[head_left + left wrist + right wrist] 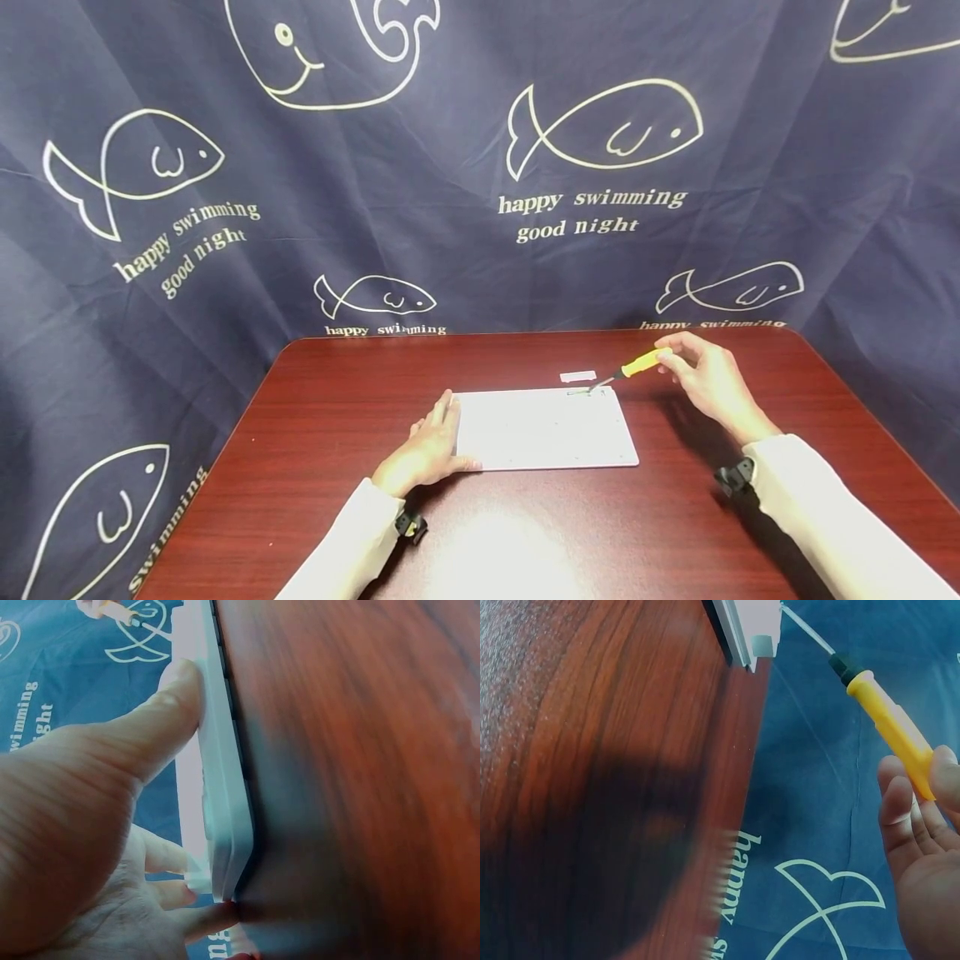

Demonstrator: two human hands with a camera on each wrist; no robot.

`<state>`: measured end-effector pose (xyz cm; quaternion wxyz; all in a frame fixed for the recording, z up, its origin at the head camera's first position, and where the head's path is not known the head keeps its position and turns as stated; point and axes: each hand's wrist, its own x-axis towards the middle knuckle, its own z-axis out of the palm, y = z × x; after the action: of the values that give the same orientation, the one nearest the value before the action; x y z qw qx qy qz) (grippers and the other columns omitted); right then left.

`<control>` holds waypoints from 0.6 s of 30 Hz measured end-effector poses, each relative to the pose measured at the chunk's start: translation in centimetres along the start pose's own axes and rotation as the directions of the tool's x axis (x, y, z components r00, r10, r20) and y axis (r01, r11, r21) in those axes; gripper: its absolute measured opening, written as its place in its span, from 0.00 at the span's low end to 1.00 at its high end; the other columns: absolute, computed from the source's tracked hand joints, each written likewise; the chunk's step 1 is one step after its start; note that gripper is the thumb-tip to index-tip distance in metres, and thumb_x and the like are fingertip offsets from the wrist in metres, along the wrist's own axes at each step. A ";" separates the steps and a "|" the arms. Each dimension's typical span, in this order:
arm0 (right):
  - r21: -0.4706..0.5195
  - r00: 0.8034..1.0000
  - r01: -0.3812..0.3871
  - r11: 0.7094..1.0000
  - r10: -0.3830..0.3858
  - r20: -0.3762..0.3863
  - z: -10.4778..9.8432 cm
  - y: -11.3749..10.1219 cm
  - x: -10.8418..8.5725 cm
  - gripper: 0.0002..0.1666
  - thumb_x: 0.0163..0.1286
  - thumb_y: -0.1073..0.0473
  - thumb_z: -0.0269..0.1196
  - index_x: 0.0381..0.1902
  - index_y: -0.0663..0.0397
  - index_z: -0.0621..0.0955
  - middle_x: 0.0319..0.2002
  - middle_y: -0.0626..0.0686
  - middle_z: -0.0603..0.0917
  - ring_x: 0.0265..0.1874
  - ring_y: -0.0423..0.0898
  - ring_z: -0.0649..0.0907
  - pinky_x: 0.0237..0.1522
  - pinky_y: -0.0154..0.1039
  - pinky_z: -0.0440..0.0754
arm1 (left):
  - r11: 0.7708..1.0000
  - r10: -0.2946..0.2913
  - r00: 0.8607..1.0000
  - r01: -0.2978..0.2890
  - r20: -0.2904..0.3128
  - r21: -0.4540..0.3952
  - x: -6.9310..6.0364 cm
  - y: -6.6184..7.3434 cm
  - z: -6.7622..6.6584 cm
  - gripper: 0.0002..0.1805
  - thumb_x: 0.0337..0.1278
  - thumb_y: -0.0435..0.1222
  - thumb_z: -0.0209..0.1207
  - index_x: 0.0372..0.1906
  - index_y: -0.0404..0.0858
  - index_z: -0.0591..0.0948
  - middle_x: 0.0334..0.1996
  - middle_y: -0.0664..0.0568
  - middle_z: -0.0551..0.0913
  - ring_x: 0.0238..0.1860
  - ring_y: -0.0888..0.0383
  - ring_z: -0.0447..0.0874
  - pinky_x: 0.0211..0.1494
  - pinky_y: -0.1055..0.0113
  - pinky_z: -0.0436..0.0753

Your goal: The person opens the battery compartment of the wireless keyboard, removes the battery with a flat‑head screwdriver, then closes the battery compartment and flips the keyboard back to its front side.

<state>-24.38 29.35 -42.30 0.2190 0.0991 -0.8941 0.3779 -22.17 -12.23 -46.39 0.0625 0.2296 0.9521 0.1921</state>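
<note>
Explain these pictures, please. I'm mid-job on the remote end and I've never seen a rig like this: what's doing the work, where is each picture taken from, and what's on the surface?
There's no machine: a person works with two bare hands. The widest picture comes from a head-worn camera looking forward and down. The other two come from cameras on the wrists, each watching its own hand.

On the red-brown wood-grained table lies a flat white rectangular slab, with a small white strip beyond its far edge. The left hand rests against the slab's left end. The right hand holds a yellow-handled screwdriver in its fingers; the metal tip reaches the slab's far right corner, though contact is too small to confirm.
</note>
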 end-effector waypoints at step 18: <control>-0.011 0.997 -0.071 0.997 0.071 -0.035 0.1 -0.1 -0.3 0.11 0.66 0.54 0.63 0.36 0.56 0.83 0.21 0.53 0.83 0.16 0.47 0.80 0.17 0.29 0.71 | 1.000 -0.011 1.000 0.011 0.004 -0.007 0.0 0.2 -0.1 0.59 0.43 0.56 0.68 0.71 0.26 0.52 0.72 0.34 0.45 0.67 0.36 0.56 0.60 0.37 0.58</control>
<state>-24.10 29.23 -42.44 0.2217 0.0594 -0.8953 0.3819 -22.14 -12.11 -46.25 0.0662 0.2247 0.9525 0.1944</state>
